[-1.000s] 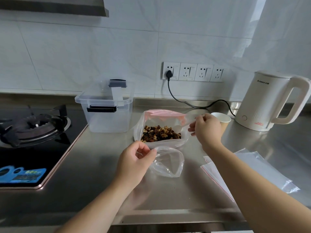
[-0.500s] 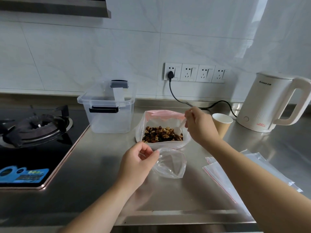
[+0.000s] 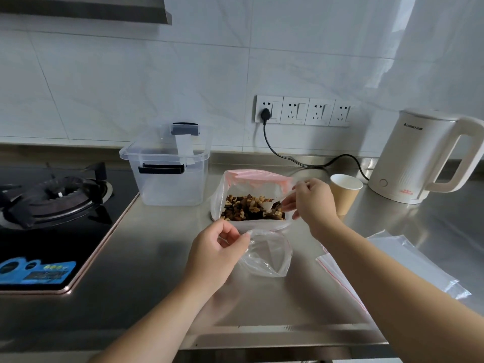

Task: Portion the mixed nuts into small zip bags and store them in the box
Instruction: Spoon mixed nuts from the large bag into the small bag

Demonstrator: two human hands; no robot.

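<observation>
A large zip bag (image 3: 222, 189) with a pink seal stands open on the steel counter, holding mixed nuts (image 3: 246, 208). My right hand (image 3: 311, 203) pinches a white plastic spoon (image 3: 271, 204) whose bowl dips into the nuts. Just in front, my left hand (image 3: 214, 255) pinches the rim of a small clear zip bag (image 3: 269, 255), keeping its mouth open; that bag looks empty. A clear storage box (image 3: 167, 176) with black latches stands at the back left with no lid on it.
A paper cup (image 3: 344, 192) sits right of the nut bag, a white kettle (image 3: 416, 158) behind it, its cord running to the wall sockets. Flat spare zip bags (image 3: 408, 263) lie at right. A gas hob (image 3: 52, 205) fills the left side.
My right hand has come from beside the paper cup to the large bag and lowered the spoon into the nuts. My left hand has kept holding the small bag open.
</observation>
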